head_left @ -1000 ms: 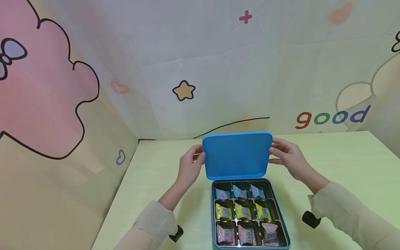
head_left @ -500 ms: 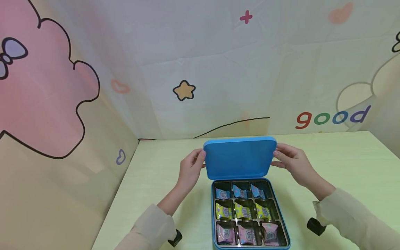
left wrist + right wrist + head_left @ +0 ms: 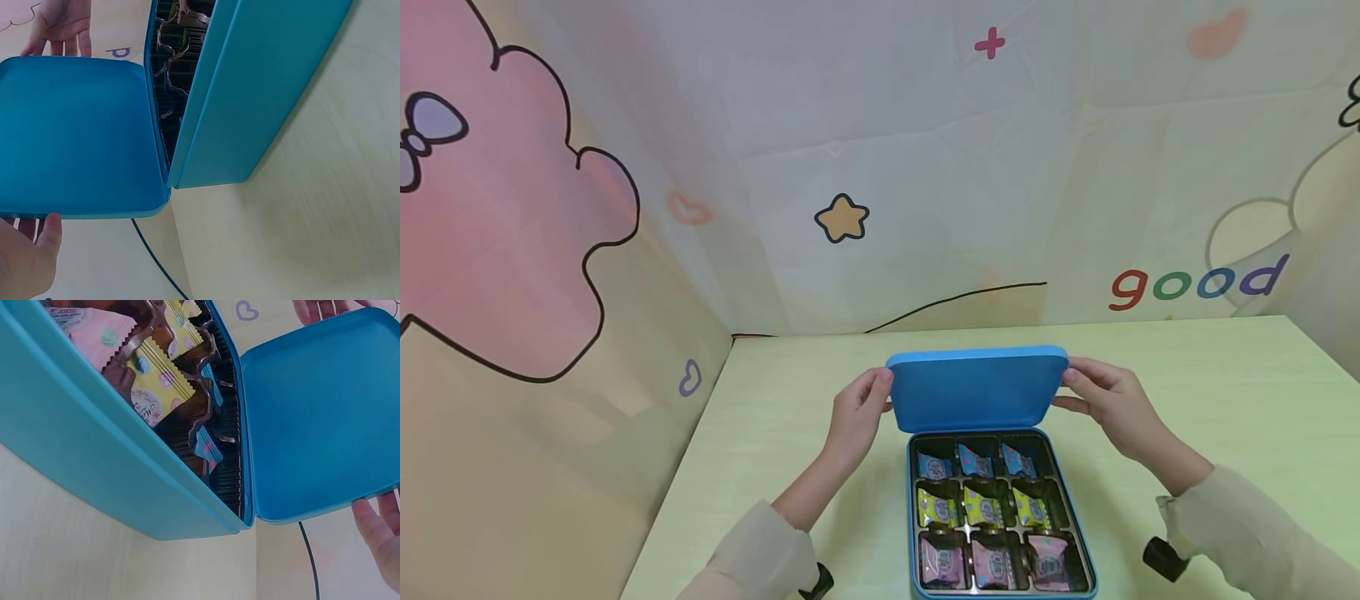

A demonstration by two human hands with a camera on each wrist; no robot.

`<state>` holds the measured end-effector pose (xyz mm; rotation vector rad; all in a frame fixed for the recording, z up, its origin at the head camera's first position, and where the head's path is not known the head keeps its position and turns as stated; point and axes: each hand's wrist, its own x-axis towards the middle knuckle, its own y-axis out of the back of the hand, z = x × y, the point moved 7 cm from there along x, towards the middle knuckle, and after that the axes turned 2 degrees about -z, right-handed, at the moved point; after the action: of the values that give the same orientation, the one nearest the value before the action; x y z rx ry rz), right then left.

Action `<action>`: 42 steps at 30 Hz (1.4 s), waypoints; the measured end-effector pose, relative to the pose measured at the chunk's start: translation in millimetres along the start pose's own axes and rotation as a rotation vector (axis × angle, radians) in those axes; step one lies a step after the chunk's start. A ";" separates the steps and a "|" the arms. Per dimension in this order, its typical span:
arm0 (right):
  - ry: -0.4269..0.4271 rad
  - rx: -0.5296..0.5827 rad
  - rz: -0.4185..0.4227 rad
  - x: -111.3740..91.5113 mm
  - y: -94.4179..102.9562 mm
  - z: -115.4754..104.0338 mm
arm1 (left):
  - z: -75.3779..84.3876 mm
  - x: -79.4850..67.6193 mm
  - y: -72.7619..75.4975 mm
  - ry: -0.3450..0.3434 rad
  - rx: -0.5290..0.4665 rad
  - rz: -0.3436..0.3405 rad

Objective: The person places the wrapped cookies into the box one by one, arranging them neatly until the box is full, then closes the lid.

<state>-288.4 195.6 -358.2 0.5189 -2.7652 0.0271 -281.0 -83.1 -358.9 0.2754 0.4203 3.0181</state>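
A blue hinged box (image 3: pixel 913 533) stands on the table with its lid (image 3: pixel 977 392) raised and tilted up at the back. My left hand (image 3: pixel 856 417) grips the lid's left edge, thumb on the inner face side. At the opposite edge my right hand (image 3: pixel 1112 408) holds the lid between thumb and fingers. Inside the box, a dark divided tray (image 3: pixel 1060 500) carries wrapped sweets: blue ones (image 3: pixel 976 460) at the back, yellow ones (image 3: pixel 983 507) in the middle row and pink ones (image 3: pixel 942 565) in front. The right wrist view shows pink and yellow wrappers (image 3: pixel 159 381) up close.
The pale table (image 3: pixel 790 392) extends to both sides of the box. Behind it rises a printed cloth backdrop (image 3: pixel 925 208) with a star and the word "good". Another cloth panel (image 3: pixel 550 433) borders the table on the left.
The lid has tipped forward and its top edge has come lower, with both hands moving down along with it. The box and the sweets have stayed in place.
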 end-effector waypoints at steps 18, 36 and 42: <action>0.079 -0.055 -0.063 -18.0 -9.3 -0.2 | -12.3 -17.8 -7.3 -0.070 0.027 -0.047; 0.155 -0.011 -0.166 -31.8 -32.7 -8.1 | -13.7 -38.8 -22.3 -0.219 -0.036 -0.114; 0.193 -0.020 -0.180 -36.2 -38.5 -8.6 | -14.4 -43.0 -25.1 -0.263 0.002 -0.134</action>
<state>-240.1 172.9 -363.2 0.7189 -2.5199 0.0073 -240.2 -67.4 -386.6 0.6088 0.4007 2.7993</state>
